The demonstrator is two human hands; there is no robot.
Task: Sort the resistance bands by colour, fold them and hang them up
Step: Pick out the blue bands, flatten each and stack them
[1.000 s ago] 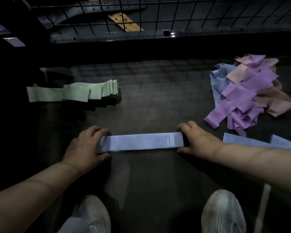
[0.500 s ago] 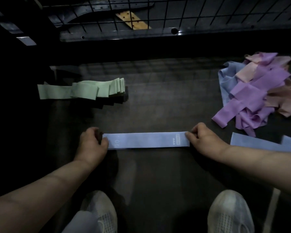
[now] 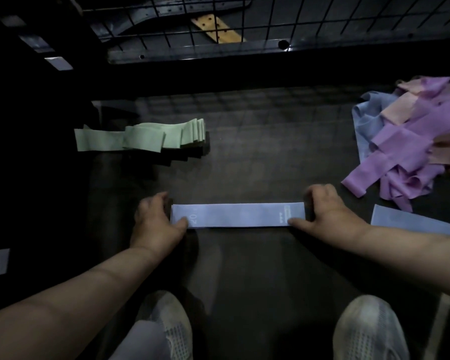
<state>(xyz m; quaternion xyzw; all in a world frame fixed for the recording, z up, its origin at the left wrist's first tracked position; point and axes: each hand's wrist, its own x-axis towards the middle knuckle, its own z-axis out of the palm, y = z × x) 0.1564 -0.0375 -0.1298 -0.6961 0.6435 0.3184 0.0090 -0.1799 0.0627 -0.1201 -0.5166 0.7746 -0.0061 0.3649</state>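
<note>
Blue band (image 3: 238, 215) lies flat and stretched out straight across the dark floor (image 3: 257, 157), right in front of the person's two pale shoes (image 3: 369, 331). It has white print near both ends, a "20" readable at the left one. The left hand (image 3: 155, 224) grips the left end, thumb pressed on the near corner and the other fingers curled down over the far edge. The right hand (image 3: 327, 211) holds the right end in the same way, thumb on the near corner and fingers bent over the far side. Further back on the left sits a neat stack of folded green bands (image 3: 140, 137), one end trailing off towards the dark. Well off to the right is a loose heap of bands (image 3: 411, 141), purple mostly, with pink and blue mixed in, all tangled over one another. A second blue band (image 3: 413, 222) lies flat just beyond the right wrist, near the foot of that heap. Along the back runs a black wire grid (image 3: 218, 16) with a pale wooden strip (image 3: 216, 29) showing behind it.
</note>
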